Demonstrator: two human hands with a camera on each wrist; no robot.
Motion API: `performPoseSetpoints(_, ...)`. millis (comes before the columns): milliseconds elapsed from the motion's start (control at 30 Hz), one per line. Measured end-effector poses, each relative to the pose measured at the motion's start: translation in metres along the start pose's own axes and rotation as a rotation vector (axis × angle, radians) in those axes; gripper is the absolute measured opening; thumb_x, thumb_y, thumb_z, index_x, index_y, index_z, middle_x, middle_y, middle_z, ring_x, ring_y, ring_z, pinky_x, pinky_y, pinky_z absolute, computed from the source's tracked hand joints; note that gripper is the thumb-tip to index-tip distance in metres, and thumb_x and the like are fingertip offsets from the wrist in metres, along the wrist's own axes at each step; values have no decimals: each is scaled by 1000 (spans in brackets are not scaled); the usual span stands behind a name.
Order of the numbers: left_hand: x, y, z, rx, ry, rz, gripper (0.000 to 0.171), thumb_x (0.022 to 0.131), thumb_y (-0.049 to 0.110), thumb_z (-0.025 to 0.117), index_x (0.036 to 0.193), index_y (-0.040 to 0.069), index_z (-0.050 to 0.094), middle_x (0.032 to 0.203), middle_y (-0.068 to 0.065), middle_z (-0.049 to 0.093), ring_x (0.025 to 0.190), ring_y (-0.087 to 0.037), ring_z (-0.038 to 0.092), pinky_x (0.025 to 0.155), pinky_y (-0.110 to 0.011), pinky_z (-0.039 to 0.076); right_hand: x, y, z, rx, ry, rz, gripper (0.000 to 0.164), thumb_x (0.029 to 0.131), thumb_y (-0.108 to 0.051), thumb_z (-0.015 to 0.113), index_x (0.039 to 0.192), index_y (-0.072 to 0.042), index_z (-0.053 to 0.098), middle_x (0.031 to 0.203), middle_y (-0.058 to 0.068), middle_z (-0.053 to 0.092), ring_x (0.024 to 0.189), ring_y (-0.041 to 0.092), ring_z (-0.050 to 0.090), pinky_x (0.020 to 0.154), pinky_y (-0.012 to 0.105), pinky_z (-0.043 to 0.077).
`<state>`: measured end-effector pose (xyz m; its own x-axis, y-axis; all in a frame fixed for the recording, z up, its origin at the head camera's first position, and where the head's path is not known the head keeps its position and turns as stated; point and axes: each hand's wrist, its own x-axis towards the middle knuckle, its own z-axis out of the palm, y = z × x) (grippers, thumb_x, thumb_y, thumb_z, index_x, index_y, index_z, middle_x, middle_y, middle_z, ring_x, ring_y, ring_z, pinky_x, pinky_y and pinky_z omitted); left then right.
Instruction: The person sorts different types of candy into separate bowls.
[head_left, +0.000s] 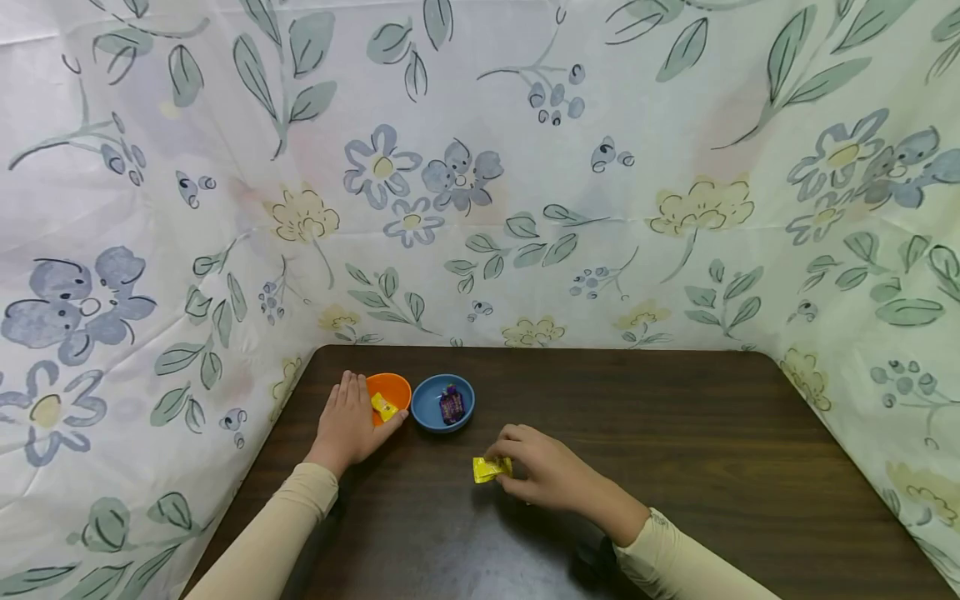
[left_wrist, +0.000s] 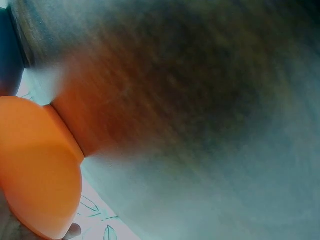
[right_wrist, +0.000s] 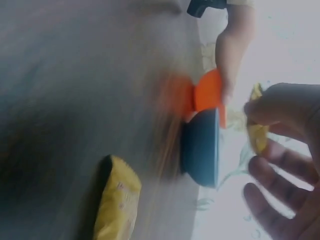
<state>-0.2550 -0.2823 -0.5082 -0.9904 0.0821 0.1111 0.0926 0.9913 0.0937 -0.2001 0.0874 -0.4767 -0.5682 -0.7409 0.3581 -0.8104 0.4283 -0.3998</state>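
Observation:
My right hand pinches a small yellow wrapped candy between thumb and fingertips, above the table. In the right wrist view, a second yellow candy lies on the tabletop; my hand mostly hides it in the head view. My left hand touches the orange bowl, straight fingers along its left side and thumb by the near rim. Inside that bowl is another yellow candy. Right beside it stands a blue bowl with a dark purple wrapped candy in it.
Both bowls stand toward the back left of the dark wooden table. A floral cloth rises behind the table and along both sides. The blurred table surface reflects the orange bowl in the wrist views.

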Motion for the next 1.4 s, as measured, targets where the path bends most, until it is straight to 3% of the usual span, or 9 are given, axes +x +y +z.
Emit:
performPoseSetpoints(400,0,4,0,6,-18,-6,117,98,80,42,159,-18,27,167,-37,30,160,-53,21,132,-62,19,50,-7,7,17,115,37,23,92,-17,83,114,-19,75,109,-7,68,95,14,64,83,23,58)
performPoseSetpoints(800,0,4,-1,14,2,-10,115,99,81,41,158,-18,30,166,-38,31,159,-53,23,132,-63,18,101,-4,20,12,85,138,21,94,-21,81,115,-17,76,108,-3,69,97,19,67,85,25,59)
performPoseSetpoints(1000,0,3,-1,25,6,-1,114,100,78,43,158,-19,29,165,-39,32,159,-53,24,131,-63,19,125,1,35,47,115,265,20,94,-25,80,111,-16,76,101,-3,67,89,14,65,78,21,57)
performPoseSetpoints(1167,1,3,0,31,16,4,114,99,79,43,157,-19,31,165,-38,33,158,-54,26,131,-64,22,142,2,45,110,134,400,20,91,-26,82,108,-17,76,100,-4,67,88,10,63,79,22,58)
performPoseSetpoints(1400,3,2,1,30,30,11,113,100,78,43,157,-19,30,165,-39,32,157,-55,28,130,-65,24,162,-1,56,99,139,456,19,91,-27,81,107,-18,76,99,-5,67,87,9,62,79,23,58)
